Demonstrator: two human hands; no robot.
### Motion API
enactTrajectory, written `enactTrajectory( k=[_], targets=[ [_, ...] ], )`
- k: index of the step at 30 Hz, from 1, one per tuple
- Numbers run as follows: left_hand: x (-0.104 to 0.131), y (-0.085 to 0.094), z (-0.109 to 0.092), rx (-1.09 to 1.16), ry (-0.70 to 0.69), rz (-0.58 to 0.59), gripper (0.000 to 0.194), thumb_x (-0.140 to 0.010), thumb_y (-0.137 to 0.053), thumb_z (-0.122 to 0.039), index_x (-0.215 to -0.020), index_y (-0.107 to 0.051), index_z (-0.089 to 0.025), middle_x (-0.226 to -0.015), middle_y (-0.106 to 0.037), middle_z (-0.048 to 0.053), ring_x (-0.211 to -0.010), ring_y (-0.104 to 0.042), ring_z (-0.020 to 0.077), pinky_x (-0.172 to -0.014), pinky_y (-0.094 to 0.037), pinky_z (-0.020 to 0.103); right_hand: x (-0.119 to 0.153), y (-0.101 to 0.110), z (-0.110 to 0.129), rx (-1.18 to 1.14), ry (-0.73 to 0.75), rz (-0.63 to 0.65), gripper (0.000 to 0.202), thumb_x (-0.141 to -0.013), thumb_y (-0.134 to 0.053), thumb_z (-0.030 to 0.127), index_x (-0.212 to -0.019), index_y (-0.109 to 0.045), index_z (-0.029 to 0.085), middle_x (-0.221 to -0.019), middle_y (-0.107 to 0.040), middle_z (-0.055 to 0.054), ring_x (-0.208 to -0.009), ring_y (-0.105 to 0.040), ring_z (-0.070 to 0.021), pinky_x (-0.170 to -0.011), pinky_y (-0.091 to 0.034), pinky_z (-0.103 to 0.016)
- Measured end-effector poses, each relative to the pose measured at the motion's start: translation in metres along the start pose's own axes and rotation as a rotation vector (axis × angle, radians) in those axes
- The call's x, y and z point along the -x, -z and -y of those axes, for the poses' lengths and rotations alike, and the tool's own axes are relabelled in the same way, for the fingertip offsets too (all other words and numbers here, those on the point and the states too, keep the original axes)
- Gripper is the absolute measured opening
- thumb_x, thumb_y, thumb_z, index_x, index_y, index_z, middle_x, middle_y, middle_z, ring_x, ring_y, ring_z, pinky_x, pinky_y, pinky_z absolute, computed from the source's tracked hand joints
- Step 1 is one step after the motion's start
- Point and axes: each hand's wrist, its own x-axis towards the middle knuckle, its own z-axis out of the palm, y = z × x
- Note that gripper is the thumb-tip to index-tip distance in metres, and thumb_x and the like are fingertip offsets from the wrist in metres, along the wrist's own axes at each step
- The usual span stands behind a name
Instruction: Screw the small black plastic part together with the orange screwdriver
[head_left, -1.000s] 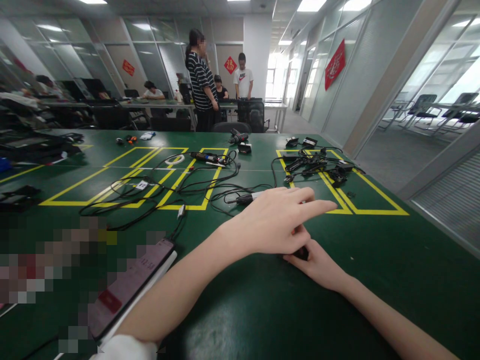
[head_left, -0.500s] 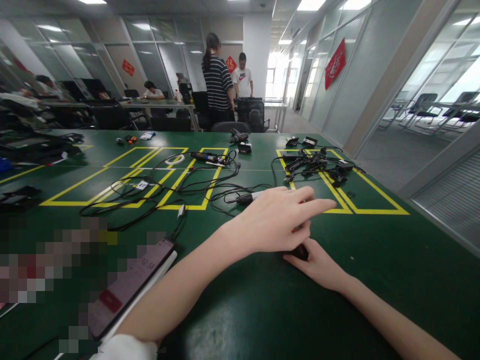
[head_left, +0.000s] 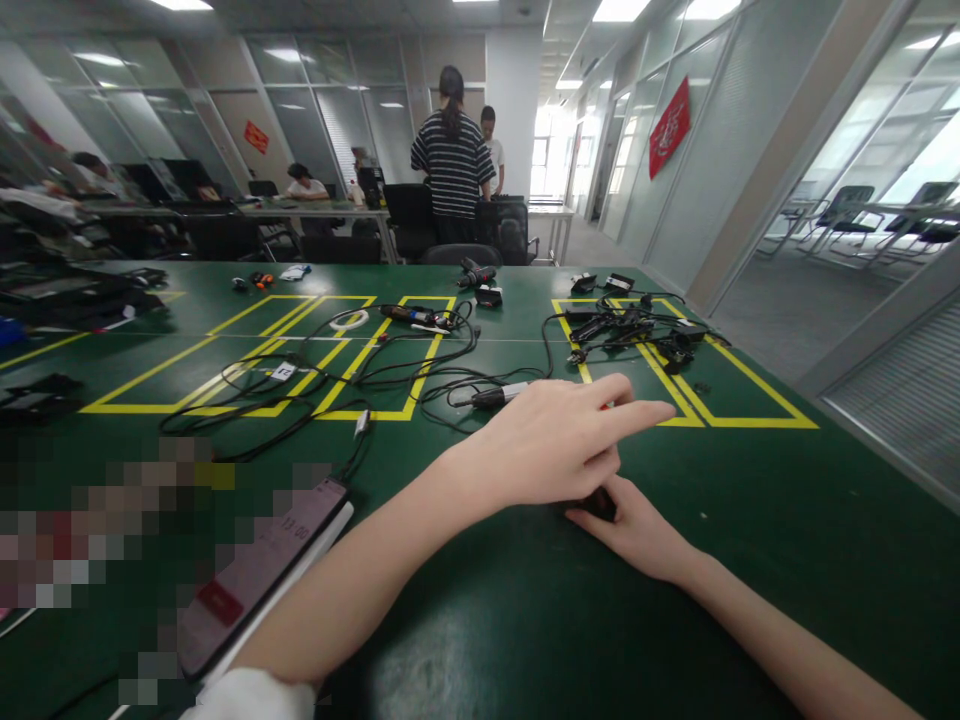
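Note:
In the middle of the head view, my left hand [head_left: 559,440] arches over the table, palm down. Its index finger stretches to the right while the other fingers curl downward. Beneath and beyond it, my right hand [head_left: 641,530] is closed round a small dark object [head_left: 599,503], of which only a sliver shows. A bit of red peeks out behind the left hand's knuckles. The left fingertips are hidden, so what they grip cannot be made out. Both hands sit close together, low over the green table [head_left: 480,620].
A phone [head_left: 262,570] on a white support lies left of my left forearm. Black cables [head_left: 360,375] sprawl beyond the hands. A heap of black parts [head_left: 630,325] lies at the far right, a drill-like tool [head_left: 478,272] farther back. Several people are across the room.
My hands have barely moved. In the background, the person in the striped shirt has shifted right and turned away, partly covering the person in white. The phone's displayed digits differ.

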Motion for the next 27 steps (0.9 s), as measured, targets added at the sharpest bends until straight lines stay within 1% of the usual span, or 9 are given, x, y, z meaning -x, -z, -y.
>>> enactTrajectory(
  k=[2,5,10,13,15,18,20,24,27],
  targets=[
    [0.0002,0.0000,0.0004,0.001,0.005,-0.003,0.047,-0.092,-0.042,-0.017,-0.138,-0.051,-0.023,-0.115,-0.059,0.007,-0.089,-0.061,0.0176,-0.075,-0.048,0.028,0.0001,0.0008,0.0015,0.003,0.006,-0.002,0.016,-0.087,-0.064,0.029,-0.100,-0.060,0.020,-0.088,-0.066,-0.004,-0.075,-0.062,-0.0216,-0.066,-0.052,-0.034],
    [0.0001,0.0007,0.0008,0.003,-0.022,-0.006,0.049,-0.088,-0.047,-0.016,-0.136,-0.053,-0.022,-0.113,-0.060,0.007,-0.096,-0.060,0.0199,-0.081,-0.048,0.030,0.0001,0.0013,0.0025,-0.012,0.030,-0.006,0.017,-0.086,-0.065,0.028,-0.101,-0.060,0.021,-0.092,-0.067,-0.005,-0.079,-0.062,-0.0219,-0.068,-0.052,-0.034],
    [-0.0001,0.0015,0.0012,-0.010,0.012,0.027,0.050,-0.092,-0.043,-0.016,-0.140,-0.048,-0.025,-0.115,-0.059,0.006,-0.086,-0.061,0.0163,-0.072,-0.048,0.027,0.0000,0.0010,0.0015,0.006,0.019,0.000,0.016,-0.086,-0.065,0.026,-0.101,-0.061,0.020,-0.088,-0.068,-0.004,-0.075,-0.062,-0.0210,-0.066,-0.051,-0.034],
    [-0.0002,0.0003,0.0023,0.005,-0.020,0.005,0.048,-0.088,-0.047,-0.017,-0.136,-0.053,-0.022,-0.111,-0.060,0.007,-0.092,-0.061,0.0186,-0.079,-0.050,0.029,0.0002,0.0003,0.0002,-0.003,0.040,-0.015,0.015,-0.086,-0.066,0.026,-0.099,-0.062,0.020,-0.089,-0.068,-0.005,-0.075,-0.062,-0.0210,-0.067,-0.051,-0.034],
    [-0.0001,-0.0009,0.0033,0.021,-0.033,-0.008,0.048,-0.087,-0.047,-0.014,-0.134,-0.054,-0.022,-0.112,-0.060,0.007,-0.096,-0.060,0.0193,-0.082,-0.049,0.030,0.0006,-0.0004,-0.0009,-0.010,0.054,-0.011,0.016,-0.086,-0.066,0.025,-0.101,-0.062,0.020,-0.091,-0.068,-0.005,-0.077,-0.062,-0.0214,-0.069,-0.052,-0.035],
    [0.0004,-0.0020,0.0044,0.027,0.005,-0.003,0.048,-0.091,-0.042,-0.014,-0.138,-0.051,-0.024,-0.114,-0.060,0.006,-0.091,-0.062,0.0167,-0.076,-0.048,0.027,0.0013,-0.0018,-0.0032,0.007,0.076,0.004,0.022,-0.087,-0.064,0.024,-0.108,-0.061,0.021,-0.095,-0.068,-0.005,-0.081,-0.063,-0.0224,-0.073,-0.053,-0.037],
    [0.0006,-0.0022,0.0046,0.024,0.014,-0.002,0.048,-0.092,-0.043,-0.017,-0.138,-0.050,-0.024,-0.114,-0.061,0.006,-0.090,-0.062,0.0166,-0.077,-0.048,0.027,0.0017,-0.0024,-0.0049,0.038,0.108,-0.004,0.023,-0.088,-0.063,0.024,-0.111,-0.060,0.022,-0.098,-0.068,-0.006,-0.086,-0.064,-0.0238,-0.077,-0.053,-0.038],
    [0.0001,-0.0025,0.0051,0.042,-0.026,-0.022,0.051,-0.085,-0.049,-0.016,-0.136,-0.053,-0.022,-0.115,-0.061,0.007,-0.098,-0.060,0.0197,-0.083,-0.048,0.031,0.0024,0.0007,-0.0063,0.164,0.219,-0.056,0.036,-0.086,-0.066,0.030,-0.120,-0.056,0.022,-0.113,-0.067,-0.011,-0.102,-0.062,-0.0295,-0.090,-0.050,-0.046],
    [-0.0005,-0.0033,0.0057,0.050,0.000,-0.020,0.051,-0.090,-0.042,-0.013,-0.139,-0.050,-0.024,-0.116,-0.061,0.007,-0.093,-0.061,0.0170,-0.079,-0.049,0.029,0.0032,0.0073,-0.0045,0.238,0.266,-0.123,0.041,-0.085,-0.068,0.032,-0.122,-0.054,0.021,-0.113,-0.066,-0.011,-0.102,-0.061,-0.0306,-0.090,-0.050,-0.048]
  ],
)
